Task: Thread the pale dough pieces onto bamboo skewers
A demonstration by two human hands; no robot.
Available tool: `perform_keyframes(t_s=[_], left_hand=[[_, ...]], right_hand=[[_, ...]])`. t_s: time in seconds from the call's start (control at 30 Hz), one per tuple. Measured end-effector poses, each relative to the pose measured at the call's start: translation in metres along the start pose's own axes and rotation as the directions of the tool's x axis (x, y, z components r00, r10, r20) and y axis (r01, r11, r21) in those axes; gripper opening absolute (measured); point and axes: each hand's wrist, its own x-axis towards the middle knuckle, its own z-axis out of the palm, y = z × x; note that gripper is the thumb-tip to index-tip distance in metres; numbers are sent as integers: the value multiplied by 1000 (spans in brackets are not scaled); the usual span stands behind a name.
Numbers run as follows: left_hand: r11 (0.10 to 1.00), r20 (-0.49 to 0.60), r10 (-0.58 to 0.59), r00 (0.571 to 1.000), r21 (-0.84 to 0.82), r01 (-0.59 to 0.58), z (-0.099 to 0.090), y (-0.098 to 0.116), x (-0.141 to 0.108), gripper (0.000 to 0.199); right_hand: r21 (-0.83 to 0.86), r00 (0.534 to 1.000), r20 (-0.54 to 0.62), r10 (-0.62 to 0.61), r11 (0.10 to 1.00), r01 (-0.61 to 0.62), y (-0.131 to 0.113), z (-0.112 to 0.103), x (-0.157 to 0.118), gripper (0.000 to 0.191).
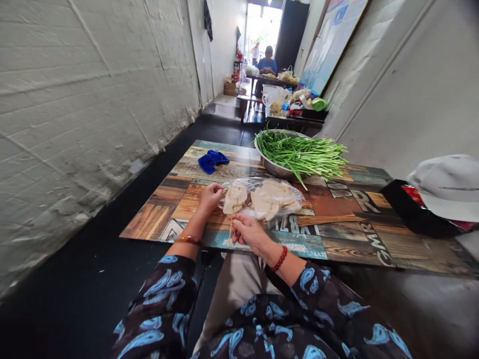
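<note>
Head view, foreground. Right hand [249,232]: fingers closed in a pinch, by which at least one thin wooden stick [230,233] is grasped; the stick is held roughly upright at the near edge of the table, its upper end brought to the lower edge of a pale flat piece [235,198]. Whether the piece is pierced cannot be told. Left hand [211,198]: fingers bent and drawn together at the upper left edge of the same piece; whether the piece or the plastic is gripped cannot be told. A brown bangle [188,239] is worn on the left wrist, a red bead bracelet [279,259] on the right.

Tabletop. Clear plastic [295,205], spread in front of the hands; on it a pile of pale slices [271,197] is laid, just to the right of the single piece. Bundle of thin sticks [333,219], laid sideways to the right of the plastic. Metal bowl [275,168], placed beyond the plastic, heaped with green stalks [307,154], some hung over its rim. Blue cloth [212,160], crumpled, at the far left. White cap [449,184], rested on a black container [406,214] at the right. All are borne by a patchwork-patterned table [160,204].

Background. A person in blue [267,65] is seated at a further table.
</note>
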Motion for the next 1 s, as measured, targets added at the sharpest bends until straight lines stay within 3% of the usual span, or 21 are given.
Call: perform_keyframes(t_s=[0.13,0.27,0.43,0.67,0.77,0.87,0.93,1.0], left_hand=[[999,-70,35,997,-2,-35,0,-1,-1,23],[999,-62,44,997,11,-44,1,-1,-5,23],[1000,-57,29,998,2,-29,1,-1,-11,21],[999,-187,29,982,50,-20,-3,-8,-18,22],[995,-195,58,979,93,-40,-1,-10,-21,27],[989,-248,49,968,147,-12,-1,-3,-29,32],[982,-319,66,945,190,-5,-3,10,-41,34],[972,-347,123,930,231,-42,-2,29,-57,31]], right_hand=[[-54,1000,-19,0,999,-1,-4,0,9,9],[-45,998,-43,50,998,-52,3,-1,9,11],[-34,995,72,69,997,-67,7,3,6,14],[-115,1000,-26,1,993,-4,1,7,24,14],[-117,1000,-5,5,993,-5,-3,-5,29,8],[-176,996,84,-4,984,19,-6,-26,17,18],[-325,984,168,-60,939,113,-10,-43,0,21],[-496,959,179,-221,821,282,-17,-61,-19,19]])
